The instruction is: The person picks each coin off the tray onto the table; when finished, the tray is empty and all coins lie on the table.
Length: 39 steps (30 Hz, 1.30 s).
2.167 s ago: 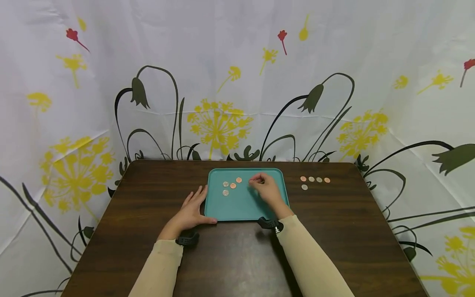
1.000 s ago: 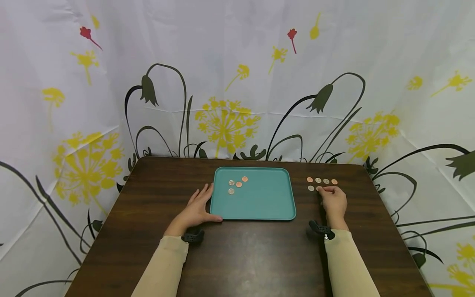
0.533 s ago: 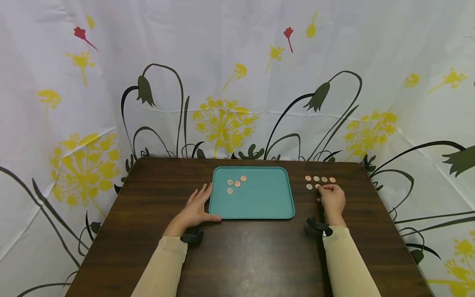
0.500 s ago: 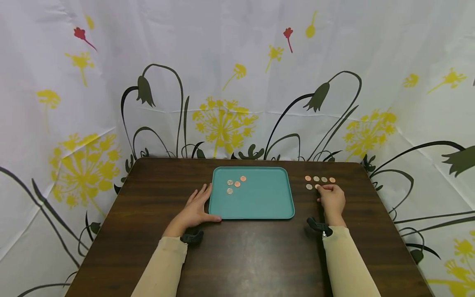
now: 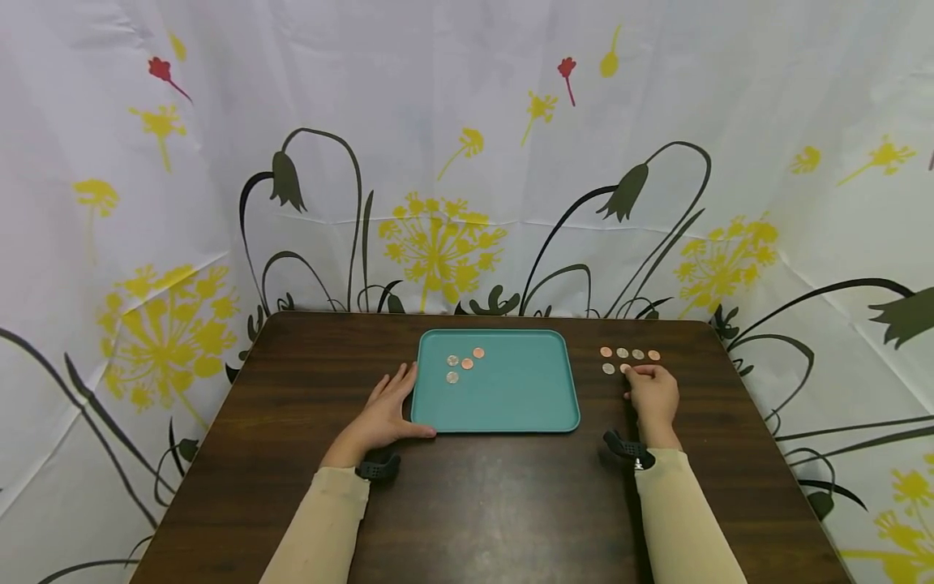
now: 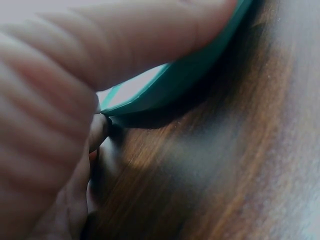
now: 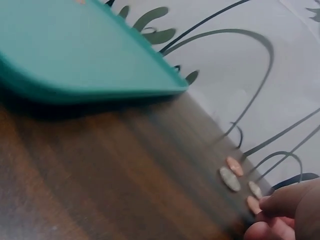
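Note:
My left hand (image 5: 381, 417) rests with spread fingers against the left side and near-left corner of a teal tray (image 5: 525, 397); its thumb (image 6: 150, 40) lies along the near rim in the left wrist view. My right hand (image 5: 654, 399) is right of the tray, its curled thumb and index finger pinching a copper coin (image 7: 253, 204) at the tabletop. That coin is the second one in a front row, beside a silver coin (image 5: 609, 368). Behind them runs a row of copper and silver coins, with a copper coin (image 5: 606, 352) at its left end.
Inside the tray, toward its left, lie several coins, among them a copper coin (image 5: 478, 353) and a silver coin (image 5: 452, 377). Everything stands on a dark wooden table (image 5: 481, 503). A flower-printed white curtain (image 5: 467, 162) hangs behind the table's far edge.
My right hand has moved from over the tray to the coins at the right, where the front row now has a second coin. During the last second both hands stay nearly still.

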Each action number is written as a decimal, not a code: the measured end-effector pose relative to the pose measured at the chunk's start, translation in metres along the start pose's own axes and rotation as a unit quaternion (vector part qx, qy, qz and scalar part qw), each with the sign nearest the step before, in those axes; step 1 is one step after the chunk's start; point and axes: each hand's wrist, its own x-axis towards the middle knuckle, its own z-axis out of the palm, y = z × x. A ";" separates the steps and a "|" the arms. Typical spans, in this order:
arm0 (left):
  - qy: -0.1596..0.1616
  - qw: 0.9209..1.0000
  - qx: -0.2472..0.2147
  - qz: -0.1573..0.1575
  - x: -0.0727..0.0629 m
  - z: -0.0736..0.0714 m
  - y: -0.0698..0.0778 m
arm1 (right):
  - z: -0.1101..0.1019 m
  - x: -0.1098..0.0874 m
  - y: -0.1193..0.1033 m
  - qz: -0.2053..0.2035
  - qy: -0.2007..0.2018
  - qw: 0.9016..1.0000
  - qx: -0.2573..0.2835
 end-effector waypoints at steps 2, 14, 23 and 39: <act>0.001 1.000 0.000 0.001 0.001 0.001 0.000 | -0.003 0.001 -0.001 0.014 -0.015 1.000 0.020; 0.003 1.000 0.001 -0.001 0.001 0.002 0.000 | 0.035 -0.031 -0.031 -0.046 -0.048 0.994 0.092; 0.004 1.000 0.001 0.002 0.000 0.000 0.000 | 0.117 -0.079 -0.066 -0.039 -0.191 0.974 0.116; 0.005 1.000 0.009 0.000 0.000 0.001 -0.002 | 0.200 -0.100 -0.062 -0.120 -0.317 0.941 -0.013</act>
